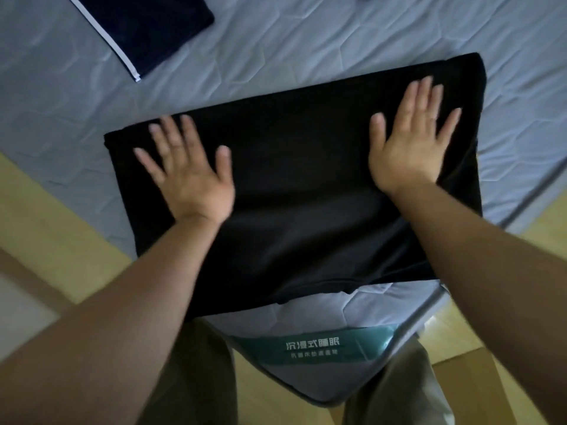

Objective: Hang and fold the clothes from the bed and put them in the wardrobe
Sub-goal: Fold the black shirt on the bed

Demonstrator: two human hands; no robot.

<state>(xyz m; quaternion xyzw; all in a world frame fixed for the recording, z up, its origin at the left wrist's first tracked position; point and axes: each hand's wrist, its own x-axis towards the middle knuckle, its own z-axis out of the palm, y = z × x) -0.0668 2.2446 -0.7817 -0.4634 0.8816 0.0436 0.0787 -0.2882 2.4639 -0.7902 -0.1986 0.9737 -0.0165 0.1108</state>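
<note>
Both arms are bare from the left hand [187,176] and the right hand [411,145] back to the picture's edge. The fingernails on each hand are cut short. Below the hands, nearer the body, loose khaki-olive trousers [190,378] with soft creases cover both legs.

Both palms are flat on a black folded fabric garment [294,191] lying on the pale blue quilted mattress [306,35]. Left hand [190,176] and right hand [411,142] have fingers spread and straight. A folded navy garment with a white stripe [144,29] sits well apart at the top left. A teal printed label [313,348] is on the mattress's near corner.
</note>
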